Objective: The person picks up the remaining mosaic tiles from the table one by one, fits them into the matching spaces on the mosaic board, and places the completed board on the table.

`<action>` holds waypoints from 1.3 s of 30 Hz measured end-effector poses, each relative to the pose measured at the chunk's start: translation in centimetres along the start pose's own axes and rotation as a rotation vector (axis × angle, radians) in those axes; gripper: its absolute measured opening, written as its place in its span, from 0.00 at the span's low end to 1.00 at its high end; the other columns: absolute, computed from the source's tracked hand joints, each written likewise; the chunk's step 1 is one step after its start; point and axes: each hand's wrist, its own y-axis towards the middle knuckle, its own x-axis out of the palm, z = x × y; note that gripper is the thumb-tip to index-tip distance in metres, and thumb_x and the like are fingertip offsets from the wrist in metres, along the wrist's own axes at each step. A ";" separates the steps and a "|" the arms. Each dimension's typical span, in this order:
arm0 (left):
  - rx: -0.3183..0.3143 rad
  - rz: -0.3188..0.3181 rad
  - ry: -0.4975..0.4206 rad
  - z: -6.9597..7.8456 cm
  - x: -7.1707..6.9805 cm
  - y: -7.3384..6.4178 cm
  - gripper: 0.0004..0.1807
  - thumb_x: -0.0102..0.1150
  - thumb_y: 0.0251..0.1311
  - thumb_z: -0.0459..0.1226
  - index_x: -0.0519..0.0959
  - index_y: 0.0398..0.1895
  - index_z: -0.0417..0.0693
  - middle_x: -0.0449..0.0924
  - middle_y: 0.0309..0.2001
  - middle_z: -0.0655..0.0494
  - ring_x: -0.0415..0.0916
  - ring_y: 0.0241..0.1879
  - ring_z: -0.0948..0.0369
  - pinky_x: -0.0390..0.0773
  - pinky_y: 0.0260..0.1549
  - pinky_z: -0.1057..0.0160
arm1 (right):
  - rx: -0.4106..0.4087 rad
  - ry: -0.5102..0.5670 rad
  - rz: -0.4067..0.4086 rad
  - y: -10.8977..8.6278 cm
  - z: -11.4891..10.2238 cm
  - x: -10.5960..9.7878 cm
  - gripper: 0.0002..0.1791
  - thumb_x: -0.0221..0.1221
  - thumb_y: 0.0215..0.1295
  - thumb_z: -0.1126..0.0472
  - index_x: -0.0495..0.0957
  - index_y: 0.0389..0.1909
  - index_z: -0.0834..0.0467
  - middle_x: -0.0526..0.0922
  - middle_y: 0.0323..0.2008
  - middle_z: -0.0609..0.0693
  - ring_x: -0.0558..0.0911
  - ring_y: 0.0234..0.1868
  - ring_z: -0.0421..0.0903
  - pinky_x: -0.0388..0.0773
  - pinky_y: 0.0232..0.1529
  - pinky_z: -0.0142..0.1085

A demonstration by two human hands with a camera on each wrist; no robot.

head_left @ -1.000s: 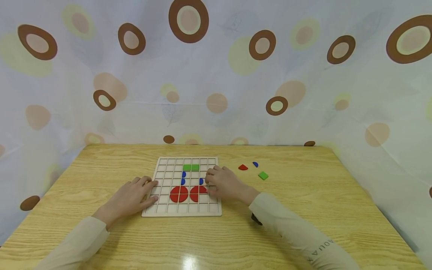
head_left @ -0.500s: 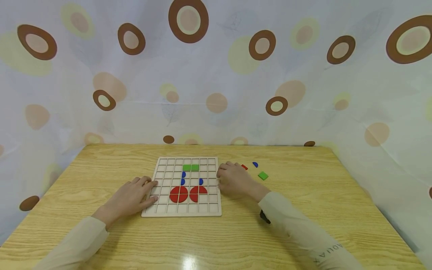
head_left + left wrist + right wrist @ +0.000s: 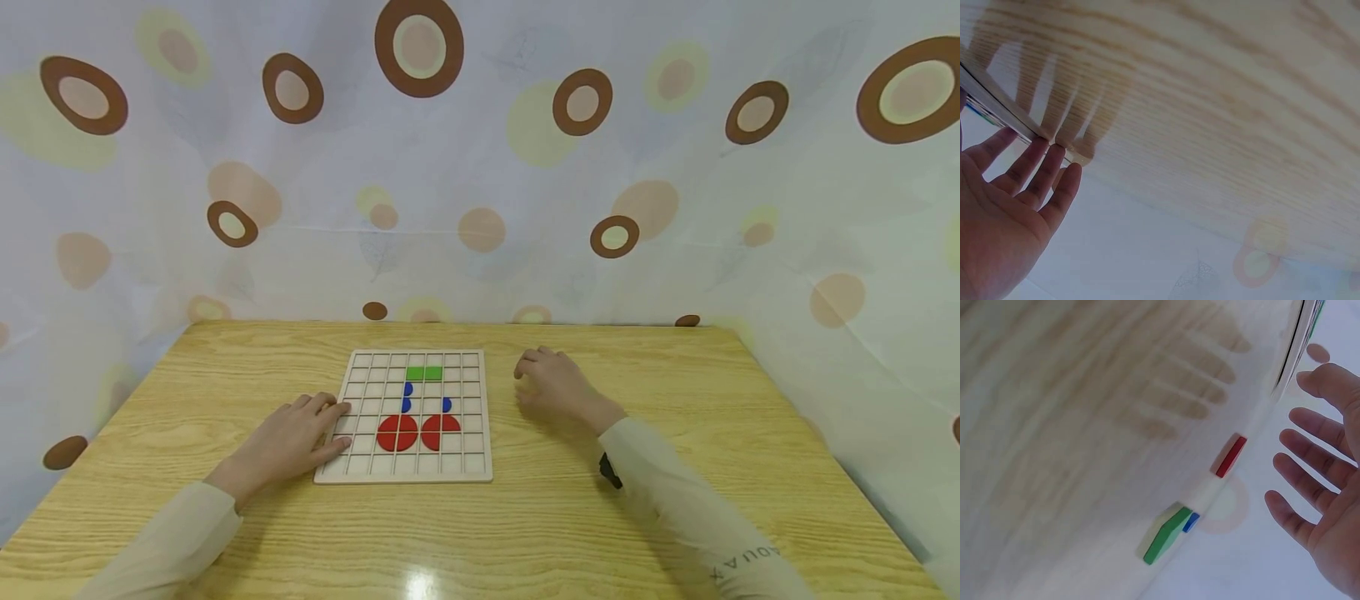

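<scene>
My left hand rests on the left edge of the white grid board, its fingers extended along the rim in the left wrist view. On the board lie two green squares, three blue half-circles, a full red disc and a red disc lacking its lower right quarter. My right hand hovers right of the board, fingers loosely spread and holding nothing. It hides the loose pieces in the head view. The right wrist view shows a red piece, a green piece and a blue piece near it.
Everything lies on a wood-grain table. A pale curtain with brown rings and coloured dots hangs behind it and along both sides. A small black object shows under the right cuff.
My right hand has left the board's right side and moved right and slightly back, now covering the loose red, blue and green pieces. The left hand and the pieces on the board stayed put.
</scene>
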 end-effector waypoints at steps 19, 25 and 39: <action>-0.006 -0.002 -0.004 0.0 0.1 0.0 0.29 0.53 0.58 0.53 0.72 0.58 0.45 0.72 0.52 0.48 0.71 0.50 0.49 0.72 0.46 0.46 | 0.125 0.046 -0.065 -0.2 3.0 0.0 0.11 0.59 0.53 0.61 0.78 0.38 0.59 0.78 0.38 0.53 0.74 0.37 0.52 0.74 0.36 0.49; -0.010 -0.003 0.003 0.0 0.1 0.0 0.29 0.53 0.58 0.54 0.72 0.58 0.46 0.72 0.52 0.48 0.71 0.50 0.49 0.73 0.46 0.46 | 0.151 0.054 -0.104 0.0 3.3 0.2 0.11 0.60 0.54 0.61 0.78 0.40 0.59 0.78 0.41 0.54 0.74 0.41 0.54 0.74 0.42 0.54; -0.008 -0.006 0.006 -0.1 0.2 0.0 0.29 0.52 0.58 0.54 0.71 0.58 0.46 0.71 0.52 0.48 0.71 0.49 0.50 0.73 0.46 0.47 | 0.158 0.062 -0.166 0.2 3.9 0.4 0.10 0.60 0.57 0.60 0.79 0.40 0.55 0.77 0.42 0.52 0.73 0.41 0.51 0.73 0.39 0.48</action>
